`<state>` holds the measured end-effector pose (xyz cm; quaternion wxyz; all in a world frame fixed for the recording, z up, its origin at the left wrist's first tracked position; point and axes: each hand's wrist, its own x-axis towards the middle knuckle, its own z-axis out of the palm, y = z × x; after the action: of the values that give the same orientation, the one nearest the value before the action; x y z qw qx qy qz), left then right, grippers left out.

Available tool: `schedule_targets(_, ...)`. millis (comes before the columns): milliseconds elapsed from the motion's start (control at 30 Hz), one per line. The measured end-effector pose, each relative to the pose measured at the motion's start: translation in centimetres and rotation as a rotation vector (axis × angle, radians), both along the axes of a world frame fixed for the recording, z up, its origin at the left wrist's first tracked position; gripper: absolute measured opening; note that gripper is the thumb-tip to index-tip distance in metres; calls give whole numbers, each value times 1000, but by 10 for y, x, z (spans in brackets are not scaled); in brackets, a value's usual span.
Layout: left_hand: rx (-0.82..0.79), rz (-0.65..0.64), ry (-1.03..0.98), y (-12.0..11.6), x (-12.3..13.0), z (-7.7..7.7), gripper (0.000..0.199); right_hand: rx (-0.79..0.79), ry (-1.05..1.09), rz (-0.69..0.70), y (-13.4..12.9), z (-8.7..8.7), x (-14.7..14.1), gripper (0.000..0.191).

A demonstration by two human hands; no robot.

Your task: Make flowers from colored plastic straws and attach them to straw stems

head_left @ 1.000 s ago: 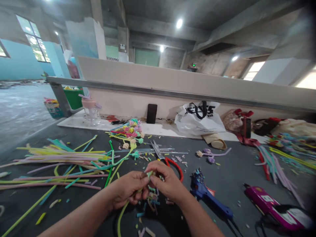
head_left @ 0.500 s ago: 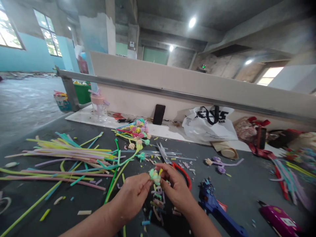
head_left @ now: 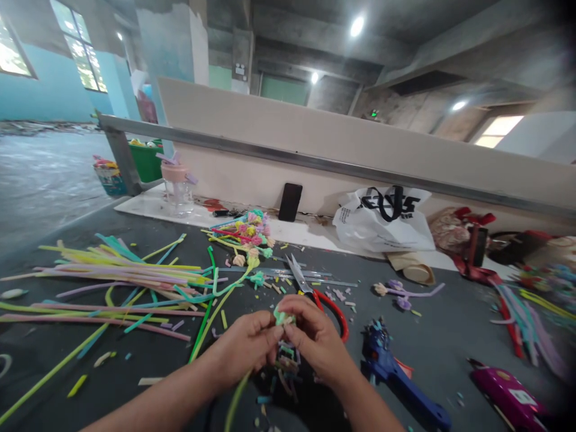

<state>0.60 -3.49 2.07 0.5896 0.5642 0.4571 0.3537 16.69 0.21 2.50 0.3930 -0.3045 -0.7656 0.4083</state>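
Between my two hands is a small mint-green flower [head_left: 281,315] made of fuzzy pipe cleaner, partly covered by fingers. My left hand [head_left: 252,343] pinches its lower side with thumb and forefinger. From the right, my right hand [head_left: 314,337] curls its fingers over the flower's top and side. Beneath my hands lie short pipe cleaner offcuts [head_left: 288,360] in mixed colours. Scissors with red handles [head_left: 333,312] lie partly open just beyond my right hand. A yellow-green stem [head_left: 237,399] runs down below my left hand; whether it joins the flower is hidden.
Long pipe cleaners [head_left: 130,276] spread over the left side. Finished flowers [head_left: 252,231] are bunched at the back, near a phone [head_left: 290,202]. On the right lie a purple flower sprig [head_left: 400,291], a blue glue gun [head_left: 400,378] and a magenta tool [head_left: 506,393]. A white bag [head_left: 382,222] stands behind.
My right fingers have closed further over the flower, covering more of it. My left hand has turned slightly. The view has shifted a little, and a yellow-green stem now shows lower down.
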Motion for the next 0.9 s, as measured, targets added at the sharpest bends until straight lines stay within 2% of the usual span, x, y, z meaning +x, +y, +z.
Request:
schedule_targets(100,-181,-57,-183,0,-2,1,36,1,-12,-3,0,1,-1,16)
schedule_targets(267,-332,-123,-440,-1,-4,-1,30,8,-16,9,-1,1,-2,15)
schedule_targets(367,-405,-126,-509,-1,-3,-2,28,9,-8,4,-1,1,-2,16)
schedule_targets(633,-236,-5,-333,-2,5,-6,35,-22,33,11,-4,1,-2,21)
schedule_targets(800,-182,105,-206,-3,5,-2,32,-221,213,-36,-2,-3,2,27)
schedule_targets(900,-1,122,-118,-4,-1,-1,30,-305,346,-66,0,-6,4,29)
